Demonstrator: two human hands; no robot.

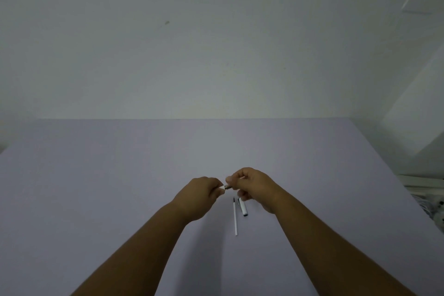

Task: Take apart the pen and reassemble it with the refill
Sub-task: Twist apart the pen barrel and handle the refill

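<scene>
Both hands hold the pen body (227, 187) above the table, end to end. Only a short silver and white section shows between the fingers. My left hand (200, 193) grips its left end and my right hand (253, 186) grips its right end. A thin white refill (235, 217) with a dark tip lies on the table just below the hands, pointing away from me. Beside it on the right lies the white pen cap (243, 206) with a dark end and a metal clip, partly under my right hand.
The lilac table (120, 187) runs to a pale wall at the back. Its right edge slants down toward me, with white items (432, 206) beyond it at the far right.
</scene>
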